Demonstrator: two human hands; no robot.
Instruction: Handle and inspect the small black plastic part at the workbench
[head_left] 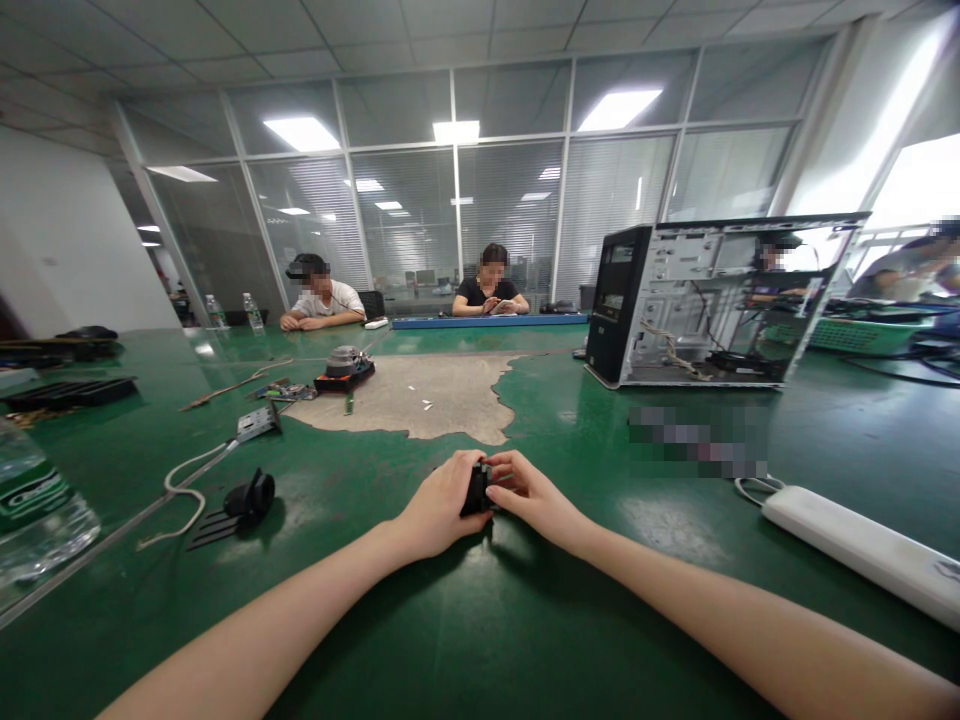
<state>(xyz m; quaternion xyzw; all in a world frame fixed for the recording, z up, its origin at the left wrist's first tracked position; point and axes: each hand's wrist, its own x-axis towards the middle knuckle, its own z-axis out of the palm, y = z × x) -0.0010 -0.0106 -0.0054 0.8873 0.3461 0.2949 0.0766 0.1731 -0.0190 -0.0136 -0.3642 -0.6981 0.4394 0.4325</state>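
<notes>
A small black part [475,490] is between my two hands, low over the green table [480,620] near the middle of the view. My left hand [444,505] is wrapped round its left side, fingers closed on it. From the right, my right hand [529,498] pinches the same part with thumb and fingertips. Much of the part is hidden by my fingers. Left of my hands a black round part with flat prongs [251,497] lies on the table, near a metal bracket [257,423] with a pale cable.
An open computer case [622,305] stands at the back right. A white power strip [862,545] lies at the right, a water bottle [41,510] at the left edge. Beyond a tan worn patch [450,395], people sit across the table.
</notes>
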